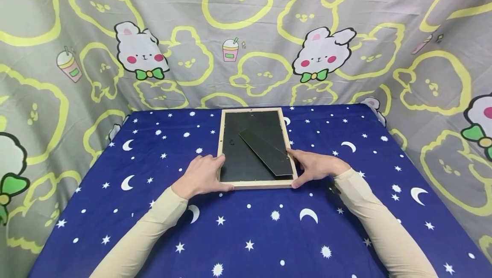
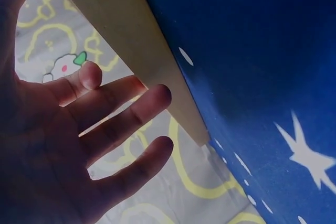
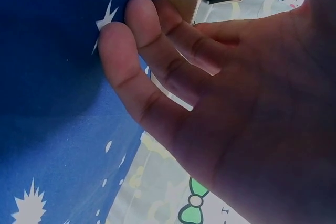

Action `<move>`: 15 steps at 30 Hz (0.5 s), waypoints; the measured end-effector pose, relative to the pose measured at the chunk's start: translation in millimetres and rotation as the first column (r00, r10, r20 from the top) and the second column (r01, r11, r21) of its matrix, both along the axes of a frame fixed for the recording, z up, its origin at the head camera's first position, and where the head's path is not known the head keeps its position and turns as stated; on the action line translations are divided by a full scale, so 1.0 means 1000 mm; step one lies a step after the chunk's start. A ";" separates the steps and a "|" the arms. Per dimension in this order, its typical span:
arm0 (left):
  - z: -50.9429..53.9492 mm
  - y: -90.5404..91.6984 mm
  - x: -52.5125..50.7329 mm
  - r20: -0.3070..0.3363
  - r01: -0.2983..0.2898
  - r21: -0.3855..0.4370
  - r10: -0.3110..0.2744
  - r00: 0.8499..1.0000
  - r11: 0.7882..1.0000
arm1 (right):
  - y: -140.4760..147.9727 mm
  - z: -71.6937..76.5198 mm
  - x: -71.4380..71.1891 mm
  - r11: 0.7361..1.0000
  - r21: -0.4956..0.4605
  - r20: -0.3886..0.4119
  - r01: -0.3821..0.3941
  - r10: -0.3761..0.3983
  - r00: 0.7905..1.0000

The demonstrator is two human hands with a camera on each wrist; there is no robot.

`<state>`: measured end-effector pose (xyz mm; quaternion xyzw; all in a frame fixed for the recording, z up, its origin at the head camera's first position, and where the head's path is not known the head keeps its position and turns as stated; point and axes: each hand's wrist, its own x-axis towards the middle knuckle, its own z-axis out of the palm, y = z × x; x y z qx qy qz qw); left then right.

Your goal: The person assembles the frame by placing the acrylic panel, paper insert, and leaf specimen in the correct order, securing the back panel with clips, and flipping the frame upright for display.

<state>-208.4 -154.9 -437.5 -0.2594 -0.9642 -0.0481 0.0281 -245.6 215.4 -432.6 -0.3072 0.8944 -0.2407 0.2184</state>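
A picture frame with a pale wooden border lies back side up on the blue cloth, its black backing showing. The black stand leg slants across that backing. My left hand holds the near left corner, thumb on the front edge and fingers along the side. At the near right corner, my right hand holds the frame the same way. Spread fingers of the left hand show beside the wooden side in the left wrist view. In the right wrist view, slightly bent fingers reach the frame's edge.
A dark blue cloth with white moons and stars covers the table. Behind and on both sides hangs a grey curtain with yellow outlines and rabbit faces. The frame's far edge lies close to the back curtain.
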 end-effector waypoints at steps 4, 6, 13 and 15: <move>0.000 -0.005 -0.001 0.077 0.011 0.040 -0.014 0.997 0.999 | 0.000 -0.003 0.001 1.000 -0.011 -0.001 0.000 0.000 1.000; 0.002 -0.009 -0.003 0.116 0.011 0.088 -0.021 0.993 0.996 | -0.001 -0.004 0.000 1.000 -0.010 -0.005 0.001 -0.001 1.000; 0.020 -0.020 -0.013 0.369 -0.124 0.624 -0.150 0.917 0.772 | 0.001 -0.002 -0.003 1.000 0.013 -0.010 0.020 -0.020 1.000; 0.027 -0.021 -0.014 0.438 -0.208 0.749 -0.236 0.867 0.629 | 0.003 0.001 -0.002 1.000 0.004 -0.022 0.012 -0.012 1.000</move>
